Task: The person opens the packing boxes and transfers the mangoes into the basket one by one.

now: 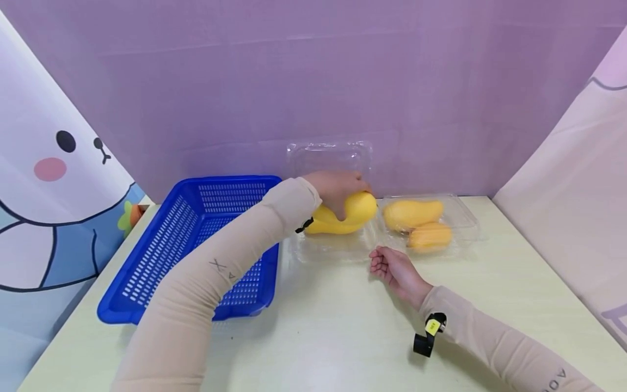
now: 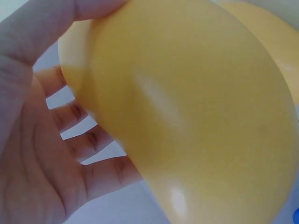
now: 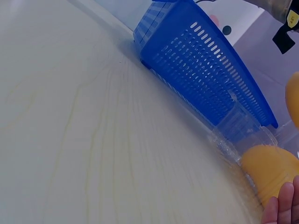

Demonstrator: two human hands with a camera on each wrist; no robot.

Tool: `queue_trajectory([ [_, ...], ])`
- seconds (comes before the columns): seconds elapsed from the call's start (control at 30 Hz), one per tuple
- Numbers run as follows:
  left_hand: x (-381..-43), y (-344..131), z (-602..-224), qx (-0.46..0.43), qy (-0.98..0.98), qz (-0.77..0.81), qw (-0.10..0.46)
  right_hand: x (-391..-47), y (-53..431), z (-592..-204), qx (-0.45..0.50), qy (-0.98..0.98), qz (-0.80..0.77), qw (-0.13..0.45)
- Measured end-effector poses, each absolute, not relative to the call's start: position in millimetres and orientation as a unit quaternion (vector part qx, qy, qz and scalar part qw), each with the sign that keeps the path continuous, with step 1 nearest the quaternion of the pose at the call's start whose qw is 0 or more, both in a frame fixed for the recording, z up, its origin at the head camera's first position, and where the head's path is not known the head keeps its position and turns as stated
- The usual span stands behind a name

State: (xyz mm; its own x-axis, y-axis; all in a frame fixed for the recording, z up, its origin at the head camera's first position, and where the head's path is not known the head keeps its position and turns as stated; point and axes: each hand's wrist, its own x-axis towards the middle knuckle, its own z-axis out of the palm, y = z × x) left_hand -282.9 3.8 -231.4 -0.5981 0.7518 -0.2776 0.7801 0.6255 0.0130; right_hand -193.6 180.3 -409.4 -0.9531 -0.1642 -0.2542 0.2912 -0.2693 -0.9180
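My left hand [image 1: 338, 188] grips a yellow mango [image 1: 362, 207] above an open clear plastic box [image 1: 328, 253]. In the left wrist view that mango [image 2: 187, 112] fills most of the picture, with the thumb over its top and the fingers behind. Another mango [image 1: 323, 226] lies in the box, partly covered by the held one. My right hand [image 1: 397, 272] hovers near the front right corner of this box, its fingers loosely curled and nothing in them. Just beyond it, two mangoes [image 1: 413, 214] sit in a second clear box [image 1: 467, 215].
A blue plastic basket [image 1: 271, 272] with slotted walls stands on the left, and my left forearm crosses over it. The first box's raised lid [image 1: 330, 155] leans up near the purple cloth [image 1: 313, 81] at the back. All stand on a pale wooden table [image 1: 313, 337].
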Motion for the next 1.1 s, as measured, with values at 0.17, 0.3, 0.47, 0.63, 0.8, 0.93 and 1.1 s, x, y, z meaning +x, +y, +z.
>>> queue_trajectory([
  [0.17,-285.0,-4.9,-225.3,0.425,0.895,-0.054,0.122,-193.7,180.0,-409.2,0.050,0.586,-0.795,0.145],
  [0.3,-285.4,-12.4,-219.7,0.426,0.896,-0.056,0.115,-193.1,179.6,-408.9,0.045,0.586,-0.796,0.149],
  [0.47,-286.6,-22.8,-215.0,0.419,0.900,-0.049,0.109,-194.4,179.6,-408.3,0.044,0.587,-0.794,0.150],
  [0.63,-289.2,-31.1,-213.5,0.414,0.904,-0.050,0.098,-195.8,180.5,-407.4,0.049,0.588,-0.793,0.149],
  [0.8,-292.5,-37.7,-212.6,0.420,0.901,-0.055,0.091,-195.1,183.1,-408.1,0.054,0.588,-0.793,0.149],
  [0.93,-294.2,-46.5,-211.4,0.415,0.904,-0.052,0.089,-194.7,184.1,-408.5,0.051,0.589,-0.793,0.149],
  [1.1,-294.8,-61.3,-208.8,0.399,0.912,-0.032,0.094,-195.6,183.1,-408.9,0.047,0.589,-0.793,0.149],
])
